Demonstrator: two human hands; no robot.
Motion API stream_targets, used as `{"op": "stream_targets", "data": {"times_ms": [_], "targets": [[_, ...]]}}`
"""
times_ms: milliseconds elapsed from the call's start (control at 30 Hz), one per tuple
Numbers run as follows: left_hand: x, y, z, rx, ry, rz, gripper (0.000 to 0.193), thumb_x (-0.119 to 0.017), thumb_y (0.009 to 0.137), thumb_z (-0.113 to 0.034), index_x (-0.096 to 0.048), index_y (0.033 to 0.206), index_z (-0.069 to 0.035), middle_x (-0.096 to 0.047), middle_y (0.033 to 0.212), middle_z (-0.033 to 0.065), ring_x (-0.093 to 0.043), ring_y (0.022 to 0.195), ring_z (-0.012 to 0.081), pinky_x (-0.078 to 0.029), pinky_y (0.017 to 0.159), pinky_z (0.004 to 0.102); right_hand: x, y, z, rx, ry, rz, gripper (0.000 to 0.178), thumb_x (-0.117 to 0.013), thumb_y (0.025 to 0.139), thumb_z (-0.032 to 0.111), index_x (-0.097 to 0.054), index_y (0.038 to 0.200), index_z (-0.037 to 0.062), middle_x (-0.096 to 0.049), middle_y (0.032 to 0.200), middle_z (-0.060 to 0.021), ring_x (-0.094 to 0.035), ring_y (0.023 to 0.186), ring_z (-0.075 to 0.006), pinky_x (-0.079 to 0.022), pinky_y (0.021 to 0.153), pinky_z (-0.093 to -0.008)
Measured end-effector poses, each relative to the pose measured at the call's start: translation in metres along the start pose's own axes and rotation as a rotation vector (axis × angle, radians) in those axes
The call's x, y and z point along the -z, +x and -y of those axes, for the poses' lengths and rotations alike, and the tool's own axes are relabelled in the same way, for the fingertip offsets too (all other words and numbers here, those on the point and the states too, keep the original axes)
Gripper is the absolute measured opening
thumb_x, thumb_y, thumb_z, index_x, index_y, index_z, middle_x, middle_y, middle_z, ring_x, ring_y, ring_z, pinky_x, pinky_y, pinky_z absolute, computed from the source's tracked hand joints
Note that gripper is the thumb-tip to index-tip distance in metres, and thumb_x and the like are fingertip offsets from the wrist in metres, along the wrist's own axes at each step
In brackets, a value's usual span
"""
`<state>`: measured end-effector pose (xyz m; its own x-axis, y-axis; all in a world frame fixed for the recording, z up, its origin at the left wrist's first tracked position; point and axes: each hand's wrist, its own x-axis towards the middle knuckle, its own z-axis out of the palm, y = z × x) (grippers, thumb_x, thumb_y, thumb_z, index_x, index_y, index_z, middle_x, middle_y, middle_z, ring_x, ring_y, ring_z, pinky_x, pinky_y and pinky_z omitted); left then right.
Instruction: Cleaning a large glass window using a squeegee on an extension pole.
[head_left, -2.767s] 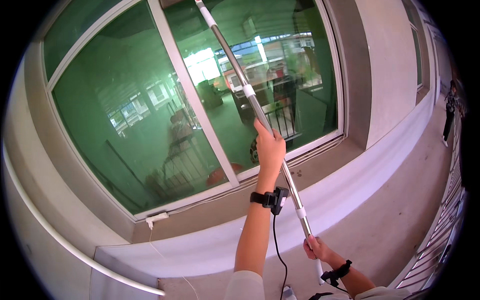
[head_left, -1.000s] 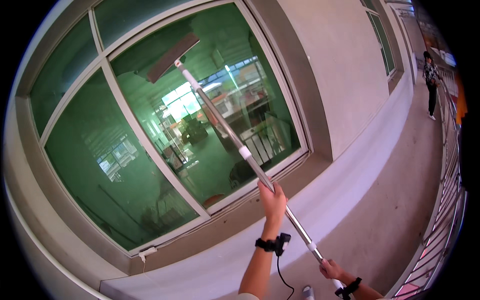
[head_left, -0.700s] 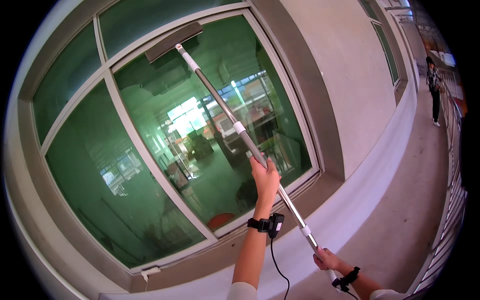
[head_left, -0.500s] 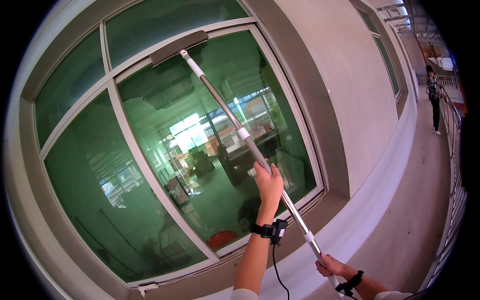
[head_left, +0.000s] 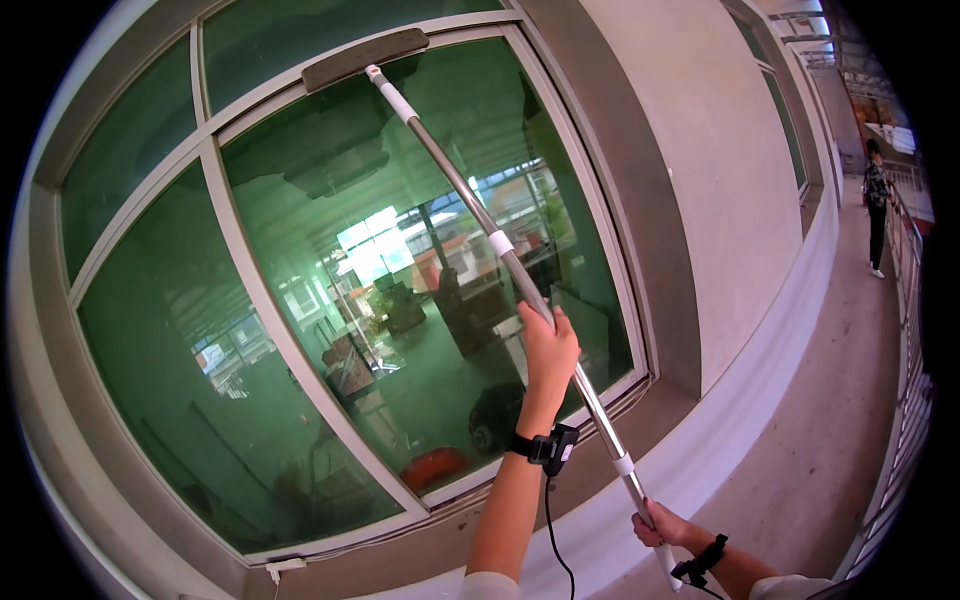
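Both my hands are wrapped round a long silver telescopic pole with white collars, which belongs to a window squeegee [head_left: 446, 168]. My left hand [head_left: 550, 345] grips the pole around its middle, in front of the glass. Lower down and to the right, my right hand [head_left: 660, 524] holds it close to its white bottom end. The wide grey-brown head [head_left: 365, 58] of the squeegee lies along the top frame bar of the large green-tinted window [head_left: 330, 230]. Whether its edge touches the glass cannot be made out.
A pale wall [head_left: 700, 150] continues to the right of the window. Along the walkway [head_left: 800, 430] runs a metal railing [head_left: 905, 330], where another person [head_left: 877, 205] stands far off. A white plug or socket [head_left: 285, 568] with cable lies below the window's left corner.
The squeegee head has moved up from the upper glass onto the top frame bar. My left hand has risen slightly with the pole; my right hand has shifted slightly up.
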<state>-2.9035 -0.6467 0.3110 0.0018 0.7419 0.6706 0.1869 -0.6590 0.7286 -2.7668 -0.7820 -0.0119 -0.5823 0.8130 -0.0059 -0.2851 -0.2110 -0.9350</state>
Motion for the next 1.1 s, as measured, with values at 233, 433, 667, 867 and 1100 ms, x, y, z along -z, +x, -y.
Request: {"op": "stream_targets", "data": {"times_ms": [233, 433, 667, 867, 1100], "targets": [[-0.013, 0.005, 0.006, 0.018, 0.079, -0.009, 0.019, -0.048, 0.092, -0.007, -0.036, 0.106, 0.000, -0.054, 0.068, 0.0138, -0.058, 0.051, 0.0238, -0.046, 0.044, 0.0375, -0.006, -0.005, -0.001, 0.009, -0.012, -0.053, 0.067, -0.019, 0.094, 0.067, -0.036, 0.062, 0.0108, -0.031, 0.049, 0.0018, -0.028, 0.042, -0.0099, -0.024, 0.041, -0.0255], [-0.023, 0.006, 0.005, 0.028, 0.141, -0.112, 0.018, -0.049, 0.090, -0.008, -0.039, 0.101, 0.002, -0.057, 0.067, 0.0180, -0.059, 0.049, 0.0284, -0.046, 0.047, 0.0411, -0.009, -0.018, 0.012, -0.049, -0.167, -0.138, 0.068, -0.018, 0.091, 0.071, -0.035, 0.060, 0.0119, -0.029, 0.047, 0.0021, -0.027, 0.040, -0.0099, -0.024, 0.041, -0.0261], [-0.016, 0.002, -0.012, 0.042, 0.128, -0.152, 0.016, -0.049, 0.090, -0.006, -0.038, 0.099, 0.001, -0.055, 0.063, 0.0136, -0.058, 0.046, 0.0246, -0.047, 0.042, 0.0361, -0.010, -0.031, 0.034, -0.033, -0.226, -0.145, 0.067, -0.021, 0.094, 0.066, -0.034, 0.059, 0.0106, -0.031, 0.046, 0.0009, -0.028, 0.040, -0.0104, -0.025, 0.041, -0.0261], [-0.011, -0.006, -0.011, 0.057, 0.116, -0.170, 0.015, -0.049, 0.089, -0.007, -0.040, 0.100, -0.001, -0.050, 0.072, 0.0094, -0.052, 0.043, 0.0190, -0.047, 0.040, 0.0326, -0.014, -0.043, 0.037, -0.055, -0.257, -0.143, 0.068, -0.021, 0.095, 0.064, -0.037, 0.057, 0.0091, -0.034, 0.046, -0.0014, -0.034, 0.042, -0.0126, -0.030, 0.043, -0.0268], [-0.026, -0.037, 0.006, 0.136, 0.063, -0.134, 0.013, -0.047, 0.088, -0.005, -0.039, 0.096, 0.000, -0.054, 0.070, 0.0137, -0.058, 0.049, 0.0224, -0.049, 0.042, 0.0352, -0.028, -0.077, 0.045, -0.098, -0.289, -0.198, 0.070, -0.020, 0.094, 0.065, -0.035, 0.055, 0.0097, -0.034, 0.046, -0.0021, -0.035, 0.042, -0.0134, -0.030, 0.043, -0.0271]]}}
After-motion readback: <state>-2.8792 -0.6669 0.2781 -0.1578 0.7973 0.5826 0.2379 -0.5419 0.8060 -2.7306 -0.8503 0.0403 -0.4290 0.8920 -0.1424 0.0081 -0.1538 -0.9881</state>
